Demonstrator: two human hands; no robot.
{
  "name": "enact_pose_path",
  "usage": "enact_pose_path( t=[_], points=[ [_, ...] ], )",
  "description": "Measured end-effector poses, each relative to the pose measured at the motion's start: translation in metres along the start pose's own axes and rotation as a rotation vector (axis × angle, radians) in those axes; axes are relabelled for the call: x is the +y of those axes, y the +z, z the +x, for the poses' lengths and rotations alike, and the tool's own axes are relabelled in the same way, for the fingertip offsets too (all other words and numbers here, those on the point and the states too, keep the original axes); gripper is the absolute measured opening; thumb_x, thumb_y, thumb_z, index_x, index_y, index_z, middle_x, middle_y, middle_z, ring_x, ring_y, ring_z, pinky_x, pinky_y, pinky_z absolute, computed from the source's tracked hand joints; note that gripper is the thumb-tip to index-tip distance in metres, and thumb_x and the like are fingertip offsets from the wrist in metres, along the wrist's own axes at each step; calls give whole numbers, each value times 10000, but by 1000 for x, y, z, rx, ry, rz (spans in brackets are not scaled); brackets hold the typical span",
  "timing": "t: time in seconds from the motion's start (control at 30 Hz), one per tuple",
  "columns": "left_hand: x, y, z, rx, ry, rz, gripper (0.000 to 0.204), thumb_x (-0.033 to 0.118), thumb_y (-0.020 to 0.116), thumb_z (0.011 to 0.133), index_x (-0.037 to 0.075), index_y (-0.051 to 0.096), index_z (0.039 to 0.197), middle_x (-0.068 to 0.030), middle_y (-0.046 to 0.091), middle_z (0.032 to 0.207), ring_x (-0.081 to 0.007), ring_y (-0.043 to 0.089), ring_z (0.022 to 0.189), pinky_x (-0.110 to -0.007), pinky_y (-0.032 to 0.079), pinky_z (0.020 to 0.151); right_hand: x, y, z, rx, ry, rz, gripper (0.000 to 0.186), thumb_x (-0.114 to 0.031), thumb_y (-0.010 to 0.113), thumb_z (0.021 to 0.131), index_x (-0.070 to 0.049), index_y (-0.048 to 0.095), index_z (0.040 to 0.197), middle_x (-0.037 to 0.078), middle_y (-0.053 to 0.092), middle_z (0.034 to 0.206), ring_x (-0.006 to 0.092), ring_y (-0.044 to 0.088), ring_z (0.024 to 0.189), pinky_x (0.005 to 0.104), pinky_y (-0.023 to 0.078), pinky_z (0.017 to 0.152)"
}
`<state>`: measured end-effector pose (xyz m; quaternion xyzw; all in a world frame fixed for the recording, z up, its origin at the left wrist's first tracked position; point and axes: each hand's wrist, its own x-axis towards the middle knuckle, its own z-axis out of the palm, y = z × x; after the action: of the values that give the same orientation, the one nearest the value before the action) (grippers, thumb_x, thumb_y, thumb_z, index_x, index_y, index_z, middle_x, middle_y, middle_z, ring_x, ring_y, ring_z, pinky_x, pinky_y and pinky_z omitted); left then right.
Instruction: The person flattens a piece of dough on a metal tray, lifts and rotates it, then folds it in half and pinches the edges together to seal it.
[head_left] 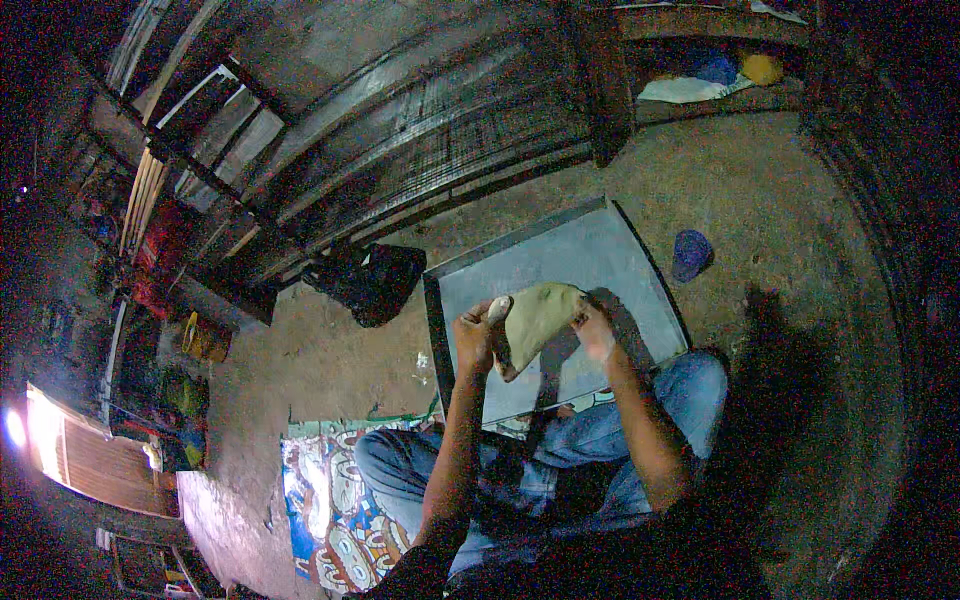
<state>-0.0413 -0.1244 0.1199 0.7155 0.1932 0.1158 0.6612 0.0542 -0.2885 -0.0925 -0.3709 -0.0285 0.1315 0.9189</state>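
A flat, pale, dough-like sheet [541, 318] hangs between my two hands above a shallow tray. Its lower left corner droops beneath my left hand [475, 338], whose fingers and thumb pinch the left edge. My right hand [594, 330], slightly blurred, grips the right edge with its fingertips. The tray [600, 245] has a pale grey bottom and dark raised sides, and it lies on the floor in front of my crossed legs. Shadows of my hands and arms fall across its bottom. Whether the sheet is dough or clay I cannot tell.
Left of the tray lies a black bag [375, 285]; to its right sits a small purple object [692, 255], perhaps a cup. A printed mat [345, 540] is under me. Dark slatted wooden furniture [430, 150] stands beyond the tray. A yellow container [205, 338] is at the left.
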Motion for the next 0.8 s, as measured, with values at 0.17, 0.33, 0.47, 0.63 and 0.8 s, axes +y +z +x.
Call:
enact_pose_path(
  t=[0.17, 0.33, 0.47, 0.63, 0.8],
  points=[
    [4, 27, -16, 35, -71, -91, 302, 244, 757, 805, -18, 704, 945, -37, 666, 774, -87, 568, 616, -237, 438, 552, -2, -11, -6, -57, 111, 177, 333, -377, 633, 864, -125, 633, 1082, 9, 659, 1027, 192, 601, 994, 367, 478, 859],
    [-13, 47, -20, -51, -59, -120, 295, 243, 763, 794, -17, 701, 918, -12, 618, 657, -80, 490, 460, -232, 332, 391, -57, 31, -27, 91, 199, 281, 412, -462, 633, 850, -118, 618, 1078, 36, 641, 1047, 201, 589, 1015, 384, 461, 903],
    [-36, 46, -28, 31, -22, -222, 299, 232, 763, 793, -23, 702, 938, 9, 601, 647, -71, 502, 503, -221, 353, 436, -63, 48, -38, 237, 151, 213, 482, -522, 593, 860, -103, 595, 1099, 51, 618, 1101, 222, 572, 1041, 408, 439, 943],
    [-45, 44, -27, 31, -44, -259, 309, 236, 765, 794, -21, 707, 954, 3, 631, 695, -62, 517, 547, -208, 374, 485, -62, 35, -33, 95, 85, 327, 519, -556, 520, 899, -101, 572, 1143, 52, 607, 1116, 231, 545, 1083, 416, 406, 975],
    [-46, 36, -40, 115, -53, -236, 318, 238, 771, 786, -28, 706, 948, 3, 614, 683, -65, 491, 544, -231, 353, 482, -44, 23, -27, 263, 217, 87, 562, -578, 478, 911, -117, 556, 1223, 41, 582, 1180, 217, 513, 1135, 406, 375, 1007]
  ],
)
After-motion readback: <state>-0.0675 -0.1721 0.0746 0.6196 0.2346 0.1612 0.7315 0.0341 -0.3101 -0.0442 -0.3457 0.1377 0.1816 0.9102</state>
